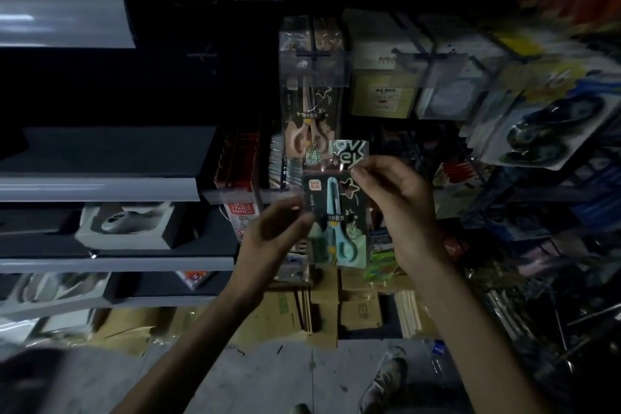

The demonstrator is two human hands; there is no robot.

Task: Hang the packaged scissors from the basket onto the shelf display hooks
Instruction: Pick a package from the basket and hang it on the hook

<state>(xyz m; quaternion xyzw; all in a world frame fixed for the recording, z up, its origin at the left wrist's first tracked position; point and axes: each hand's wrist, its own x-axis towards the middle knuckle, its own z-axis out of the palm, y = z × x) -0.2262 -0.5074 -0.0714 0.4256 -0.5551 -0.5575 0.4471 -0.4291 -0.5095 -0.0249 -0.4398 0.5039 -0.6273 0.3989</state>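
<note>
1. While you stood at a dim stationery rack, you held one pack of blue-handled scissors upright in both hands, just below the pack of pink-handled scissors already hanging on the display.
2. Your left hand pinched the blue pack's left edge about halfway down, fingers closed on the card.
3. Your right hand gripped its upper right corner, thumb and fingers closed on the clear top flap, which overlapped the bottom right of the pink pack.
4. Left of the pink pack, grey shelves carried a white boxed item.
5. Right of the pink pack hung clear packets and boxed goods, blurred at the edge.
6. Well below the pink pack, flattened cardboard lay on the floor, and your shoe showed on the concrete.
7. No basket appeared, and the hook holding the pink pack could not be made out.
</note>
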